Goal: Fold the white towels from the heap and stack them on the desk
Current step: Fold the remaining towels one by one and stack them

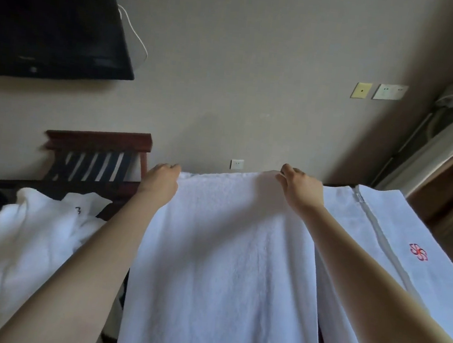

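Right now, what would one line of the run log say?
step: folding towel | left hand: holds far corner | right hand: pinches far edge | heap: left | folded towel: right

Black TV (48, 18) on wall, white cable (135, 32) beside it. Slatted wooden rack (97, 155) below. Wall sockets (390, 92) right.

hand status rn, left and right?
Left hand: closed, grips the far left corner of the white towel.
Right hand: closed, pinches the same towel's far edge.
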The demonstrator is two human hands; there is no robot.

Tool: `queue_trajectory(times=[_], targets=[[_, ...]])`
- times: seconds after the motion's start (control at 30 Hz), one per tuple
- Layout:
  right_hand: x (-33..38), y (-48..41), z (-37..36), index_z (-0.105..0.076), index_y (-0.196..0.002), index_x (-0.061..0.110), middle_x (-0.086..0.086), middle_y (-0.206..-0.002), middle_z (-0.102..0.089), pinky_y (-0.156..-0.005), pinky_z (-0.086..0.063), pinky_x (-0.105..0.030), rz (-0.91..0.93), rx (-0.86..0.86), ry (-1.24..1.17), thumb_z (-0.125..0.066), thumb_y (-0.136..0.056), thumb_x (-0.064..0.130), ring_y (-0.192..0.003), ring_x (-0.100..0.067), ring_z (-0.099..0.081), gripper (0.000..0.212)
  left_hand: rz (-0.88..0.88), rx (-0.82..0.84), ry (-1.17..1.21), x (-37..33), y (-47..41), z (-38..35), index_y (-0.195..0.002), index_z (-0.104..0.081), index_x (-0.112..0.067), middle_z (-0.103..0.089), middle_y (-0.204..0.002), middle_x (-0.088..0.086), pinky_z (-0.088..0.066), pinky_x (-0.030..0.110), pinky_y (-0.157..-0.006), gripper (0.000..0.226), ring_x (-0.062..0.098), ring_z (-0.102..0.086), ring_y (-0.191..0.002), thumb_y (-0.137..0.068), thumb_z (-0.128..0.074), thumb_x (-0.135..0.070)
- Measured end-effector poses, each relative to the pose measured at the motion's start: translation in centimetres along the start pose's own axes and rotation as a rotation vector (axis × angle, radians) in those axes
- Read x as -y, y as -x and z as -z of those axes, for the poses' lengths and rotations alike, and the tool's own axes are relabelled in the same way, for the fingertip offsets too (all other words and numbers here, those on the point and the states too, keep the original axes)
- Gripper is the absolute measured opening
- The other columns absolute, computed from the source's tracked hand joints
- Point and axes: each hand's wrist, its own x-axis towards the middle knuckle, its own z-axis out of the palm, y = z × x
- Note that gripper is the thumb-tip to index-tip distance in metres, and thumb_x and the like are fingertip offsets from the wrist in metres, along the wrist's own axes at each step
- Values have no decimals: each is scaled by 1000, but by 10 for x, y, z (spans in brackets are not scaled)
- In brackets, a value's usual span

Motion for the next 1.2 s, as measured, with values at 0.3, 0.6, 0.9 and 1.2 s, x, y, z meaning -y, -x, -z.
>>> queue_trajectory(times=[0.3,0.6,0.9,1.2], targets=[[-7,-28,-79,-58,-107,13,-9,-101,-68,-59,-37,-32,40,147,-17,-48,-98,33,-83,-36,-65,24,41,177,46,20,-38,-73,-97,-53,-5,-59,-106,15,-46,37,-77,14,34,-55,-99,-87,-44,-2],[-22,-38,-134,-65,-104,11,-7,-97,-64,-60,-32,-28,9,273,-99,-50,-98,29,-88,-31,-60,24,75,342,-29,25,-62,-120,-107,-59,-15,-59,-110,7,-51,39,-87,26,29,-58,-101,-93,-40,-5],[-35,-31,-172,-66,-109,13,-4,-104,-66,-83,-41,-34,-18,383,-55,-48,-97,15,-100,-25,-56,22,36,342,-274,29,-74,-158,-108,-60,-22,-61,-110,1,-44,37,-90,23,24,-53,-109,-94,-46,-10],[-28,21,-145,-67,-83,8,-6,-88,-62,-67,-38,-34,-18,121,-190,-65,-84,3,-85,-30,-54,5,-58,126,-36,33,-16,-141,-87,-58,-14,-59,-88,2,-47,37,-78,8,23,-54,-89,-88,-54,-8]])
